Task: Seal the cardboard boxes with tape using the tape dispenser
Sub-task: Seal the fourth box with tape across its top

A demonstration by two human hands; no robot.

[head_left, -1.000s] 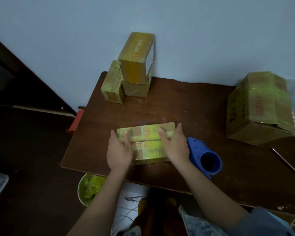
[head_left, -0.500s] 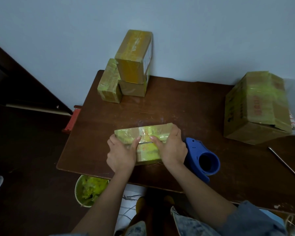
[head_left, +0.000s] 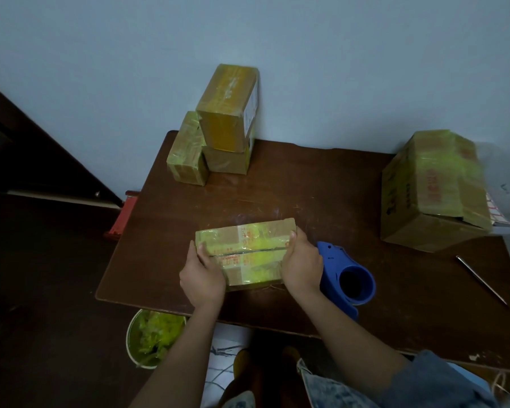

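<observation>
Both hands, left (head_left: 202, 279) and right (head_left: 302, 267), grip the taped box (head_left: 246, 253) at its ends on the desk (head_left: 321, 195); blue dispenser (head_left: 346, 278) just beside the right hand.

Both forearms reaching up from the near edge and angling toward each other. Left hand (head_left: 202, 278) at the left end of the small box (head_left: 246, 252), fingers wrapped round its side, thumb laid over the top by the slit. Right hand (head_left: 302, 265) gripping the right end the same way, thumb tip up on the top face, denim sleeve (head_left: 433, 381) bunched up near the elbow.
</observation>
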